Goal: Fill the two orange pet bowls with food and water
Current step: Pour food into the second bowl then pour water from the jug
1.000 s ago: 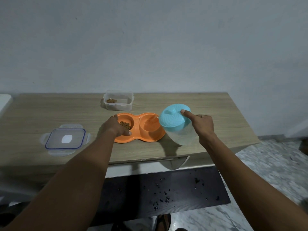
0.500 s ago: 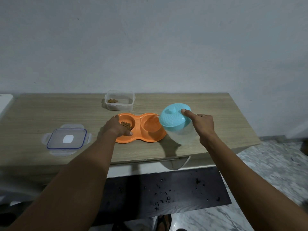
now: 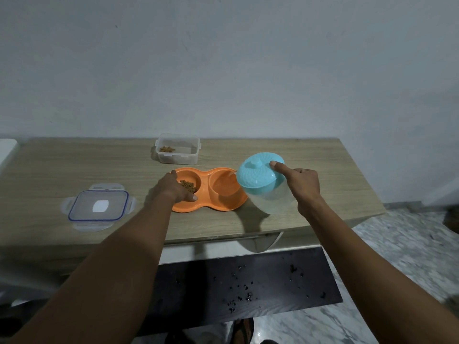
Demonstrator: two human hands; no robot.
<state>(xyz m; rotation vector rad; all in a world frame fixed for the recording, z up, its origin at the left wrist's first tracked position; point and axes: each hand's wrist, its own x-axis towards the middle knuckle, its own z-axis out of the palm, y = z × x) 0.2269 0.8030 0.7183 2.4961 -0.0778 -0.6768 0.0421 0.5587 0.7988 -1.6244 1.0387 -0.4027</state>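
Observation:
An orange double pet bowl (image 3: 223, 206) lies on the wooden table (image 3: 323, 170). Its left cup holds brown kibble (image 3: 188, 185); its right cup (image 3: 224, 186) shows orange inside. My left hand (image 3: 171, 188) grips the dish's left rim, thumb on the front edge. My right hand (image 3: 301, 186) holds a clear water jug (image 3: 272, 199) tilted toward the right cup, index finger pressed on its light blue lid (image 3: 258, 171). The jug's spout sits just over that cup's right edge.
A clear food container (image 3: 177, 151) with a little kibble stands behind the dish. Its blue-rimmed lid (image 3: 98, 207) lies at the left. Below the table edge, a dark shelf (image 3: 238, 281) carries scattered crumbs. A marble floor (image 3: 397, 244) is at right.
The jug has tipped slightly further toward the right cup. My left hand stays on the dish's rim.

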